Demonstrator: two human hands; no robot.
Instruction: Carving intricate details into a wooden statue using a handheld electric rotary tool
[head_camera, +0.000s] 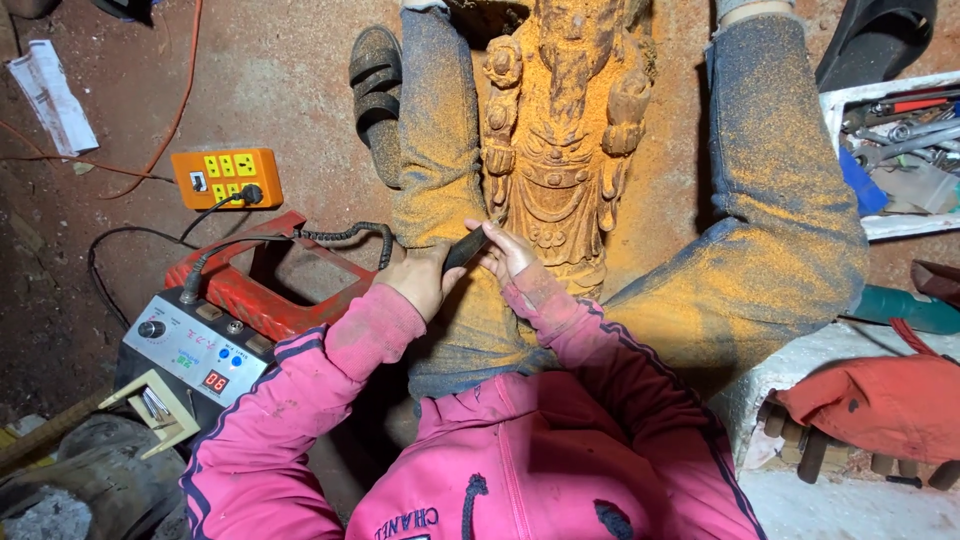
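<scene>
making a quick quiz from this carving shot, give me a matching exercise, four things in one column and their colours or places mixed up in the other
Things:
1. power strip
2. wooden statue
3. sandal
4. tool tray

Descriptions:
A. far right, holding wrenches
B. orange, on the floor at left
C. black, beside the left knee
D. between the legs, coated in sawdust

Pairs: 1-B, 2-D, 3-C, 4-A

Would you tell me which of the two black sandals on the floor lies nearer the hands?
The black sandal left of the wooden statue, beside the dusty trouser leg; the other sandal lies far off at the top right corner.
</scene>
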